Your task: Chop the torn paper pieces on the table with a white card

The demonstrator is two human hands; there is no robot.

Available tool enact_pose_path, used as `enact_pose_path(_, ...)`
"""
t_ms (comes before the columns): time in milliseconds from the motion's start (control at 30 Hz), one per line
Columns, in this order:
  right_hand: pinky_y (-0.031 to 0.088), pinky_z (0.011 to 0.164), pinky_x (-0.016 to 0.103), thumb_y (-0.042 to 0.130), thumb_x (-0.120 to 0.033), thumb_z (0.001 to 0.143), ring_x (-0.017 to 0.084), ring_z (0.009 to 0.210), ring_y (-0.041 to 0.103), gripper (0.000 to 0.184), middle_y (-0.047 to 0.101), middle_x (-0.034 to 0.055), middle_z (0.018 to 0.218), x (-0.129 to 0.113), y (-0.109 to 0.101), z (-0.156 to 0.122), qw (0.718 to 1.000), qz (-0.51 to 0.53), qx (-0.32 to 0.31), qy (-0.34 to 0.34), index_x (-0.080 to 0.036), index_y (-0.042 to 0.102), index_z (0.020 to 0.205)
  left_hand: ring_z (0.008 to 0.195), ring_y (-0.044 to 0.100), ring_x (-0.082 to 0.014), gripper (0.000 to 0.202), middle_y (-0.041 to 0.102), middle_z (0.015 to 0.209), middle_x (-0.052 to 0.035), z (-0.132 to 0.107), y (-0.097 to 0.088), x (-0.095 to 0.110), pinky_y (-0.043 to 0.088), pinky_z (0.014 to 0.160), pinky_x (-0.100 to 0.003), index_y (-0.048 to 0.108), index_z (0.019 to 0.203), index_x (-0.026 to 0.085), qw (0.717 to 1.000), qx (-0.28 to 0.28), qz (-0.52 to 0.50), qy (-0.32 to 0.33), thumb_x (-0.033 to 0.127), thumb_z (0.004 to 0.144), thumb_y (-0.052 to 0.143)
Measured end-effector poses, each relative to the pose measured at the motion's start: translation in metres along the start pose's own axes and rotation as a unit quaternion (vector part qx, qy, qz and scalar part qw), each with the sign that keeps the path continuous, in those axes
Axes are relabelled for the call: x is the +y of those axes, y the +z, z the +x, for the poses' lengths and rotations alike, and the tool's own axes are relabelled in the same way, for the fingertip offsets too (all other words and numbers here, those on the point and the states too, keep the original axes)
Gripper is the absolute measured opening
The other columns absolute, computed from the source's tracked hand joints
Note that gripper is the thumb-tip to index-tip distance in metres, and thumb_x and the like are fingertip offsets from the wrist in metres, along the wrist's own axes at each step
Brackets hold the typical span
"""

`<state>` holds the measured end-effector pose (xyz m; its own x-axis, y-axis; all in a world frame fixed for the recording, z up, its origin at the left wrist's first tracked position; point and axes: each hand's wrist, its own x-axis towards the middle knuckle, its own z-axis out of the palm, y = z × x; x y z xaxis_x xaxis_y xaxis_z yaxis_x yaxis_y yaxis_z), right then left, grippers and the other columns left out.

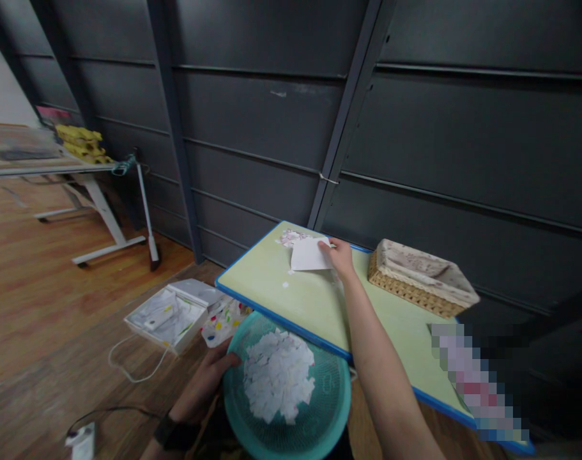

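My left hand (214, 367) is closed on the left rim of a teal plastic basket (336, 390), which sits just under the table's front edge. Inside the basket lies a heap of torn white paper scraps (278, 377). Over the table, my right hand (339, 255) pinches the right edge of a white sheet of paper (310, 254). Behind that sheet, a small pile of paper scraps (294, 237) rests near the far corner, and a few loose bits lie in front of it.
The pale green table (257, 275) has a blue edge. A lined wicker basket (415, 294) stands at its back right, near a blurred-out item (477, 383). On the floor at left are an open white box (163, 316), a cable and a power strip (83, 441). A dark panelled wall (252, 115) rises behind.
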<state>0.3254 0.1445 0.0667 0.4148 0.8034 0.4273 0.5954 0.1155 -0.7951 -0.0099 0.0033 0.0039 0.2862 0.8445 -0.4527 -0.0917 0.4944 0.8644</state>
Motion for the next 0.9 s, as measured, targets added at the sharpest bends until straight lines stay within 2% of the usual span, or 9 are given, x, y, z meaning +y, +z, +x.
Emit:
enact_pose_path(167,0.039,0.063,0.027,0.056,-0.05,0.068,0.019,0.068,0.056,0.041,0.068,0.0061,0.077,-0.002,0.001,-0.002,1.0,0.009,-0.001,-0.013,-0.014,0.07,0.083,0.089,0.069,-0.0286,0.059,0.074,0.112,-0.0075,-0.004,0.004,0.002,0.051,0.07,-0.035,0.062,0.122,0.02,1.0,0.007,0.004,0.004,0.023,0.063,0.064)
enact_pose_path(267,0.039,0.064,0.027,0.056,-0.051,0.069,0.019,0.067,0.056,0.042,0.068,0.0061,0.077,-0.006,0.0,-0.004,1.0,0.009,-0.002,-0.017,-0.013,0.07,0.082,0.09,0.069,-0.0285,0.057,0.074,0.113,-0.0077,-0.004,0.004,0.002,0.052,0.071,-0.035,0.063,0.121,0.02,1.0,0.003,-0.005,0.012,0.024,0.064,0.065)
enact_pose_path(467,0.039,0.063,0.028,0.055,-0.052,0.067,0.018,0.065,0.055,0.045,0.069,0.008,0.079,-0.012,-0.003,-0.005,1.0,-0.003,0.021,-0.005,-0.013,0.07,0.083,0.089,0.069,-0.0298,0.06,0.078,0.1,-0.0071,-0.003,0.002,0.0,0.053,0.068,-0.036,0.06,0.125,0.021,1.0,0.008,-0.001,-0.001,0.025,0.065,0.065)
enact_pose_path(600,0.039,0.063,0.027,0.055,-0.051,0.067,0.018,0.065,0.054,0.043,0.069,0.0073,0.077,-0.013,-0.004,-0.004,1.0,-0.015,0.023,-0.007,-0.013,0.07,0.081,0.094,0.068,-0.0289,0.057,0.077,0.104,-0.0071,-0.001,0.001,-0.001,0.052,0.067,-0.034,0.06,0.125,0.02,1.0,0.0,-0.007,0.002,0.022,0.068,0.061)
enact_pose_path(900,0.038,0.063,0.027,0.053,-0.05,0.069,0.018,0.064,0.054,0.043,0.068,0.0067,0.076,-0.015,-0.002,-0.006,0.999,-0.025,0.004,-0.027,-0.012,0.07,0.081,0.107,0.064,-0.031,0.055,0.07,0.122,-0.007,-0.002,0.002,0.0,0.053,0.077,-0.037,0.061,0.123,0.021,1.0,-0.004,-0.02,0.005,0.021,0.068,0.062)
